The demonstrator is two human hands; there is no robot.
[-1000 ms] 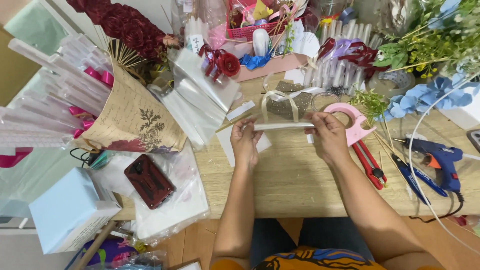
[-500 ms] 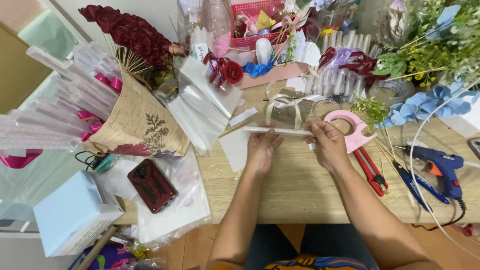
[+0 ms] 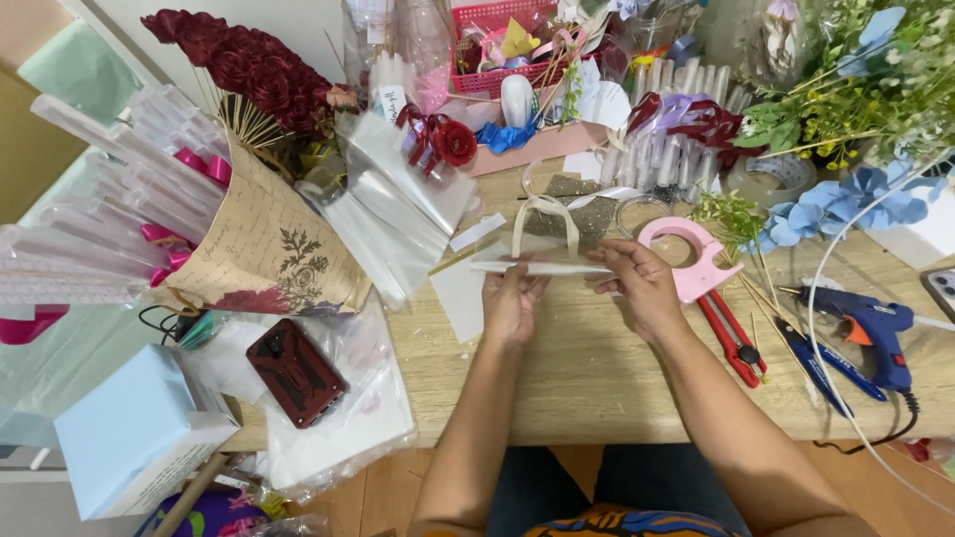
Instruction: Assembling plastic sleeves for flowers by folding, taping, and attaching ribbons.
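On the wooden tabletop the two hands are a little nearer to the person's body than half a second ago, and the whole view sits lower, so the head has tilted as well; this suggests that the work on the thin piece is going on, not ending; the big paper-wrapped bouquet on the left lies in the same place as before, and so does the blue glue gun on the right; the thin white stick is now held level just above the tabletop, in front of the pink tape dispenser, while one second ago it was closer to that dispenser; the left hand has its grip closed on the left part of the stick, fingers curled over it; the right hand pinches the right end, thumb and fingers together on it; a cream ribbon loop rises just behind the stick, and I cannot tell if it is tied to the stick or only lies behind; the fingertips of the left hand are hidden under the hand itself; the red-handled pliers lie near the right wrist, untouched.
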